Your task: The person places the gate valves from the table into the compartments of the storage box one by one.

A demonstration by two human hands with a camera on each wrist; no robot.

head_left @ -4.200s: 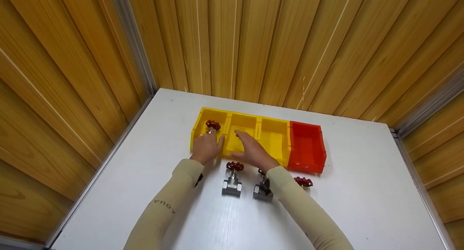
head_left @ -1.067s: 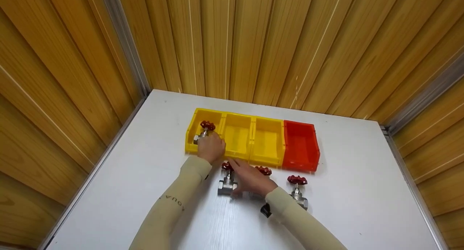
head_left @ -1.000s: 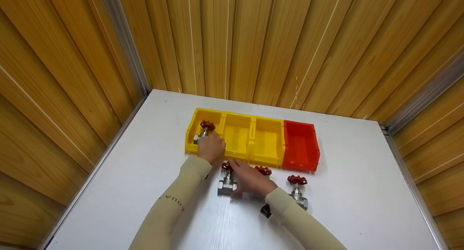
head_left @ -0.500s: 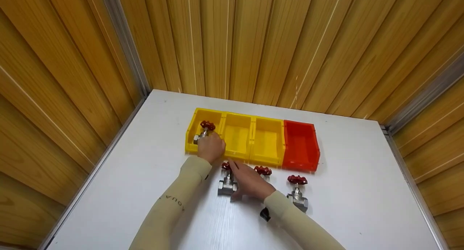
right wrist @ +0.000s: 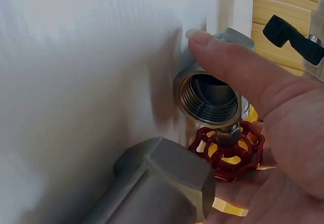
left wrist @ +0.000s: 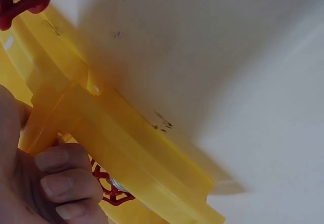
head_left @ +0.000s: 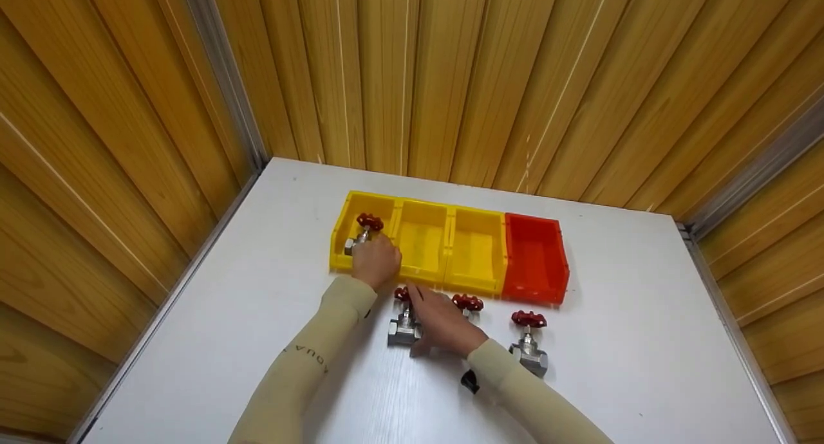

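My right hand (head_left: 444,322) holds the leftmost of the gate valves on the table, its thumb across the steel body (right wrist: 207,95) and its fingers behind the red handwheel (right wrist: 228,150). In the head view that valve (head_left: 404,331) stands in front of the yellow bins. Curled over the wall between the first two yellow bins (head_left: 421,238), my left hand (head_left: 376,262) grips that divider (left wrist: 55,113). Another valve (head_left: 368,228), also with a red handwheel, sits inside the leftmost bin, partly covered by the left hand.
A red bin (head_left: 535,257) adjoins the yellow row on the right. Two more valves stand on the white table (head_left: 618,341): one mostly behind the right hand, showing its handwheel (head_left: 468,302), and one farther right (head_left: 529,351). Wood-panelled walls (head_left: 438,83) enclose the back and sides.
Since the oldest frame, my left hand has moved from the binned valve to the divider, and my right hand has come down from the bins onto the leftmost table valve. Over the last second, both stay nearly still.
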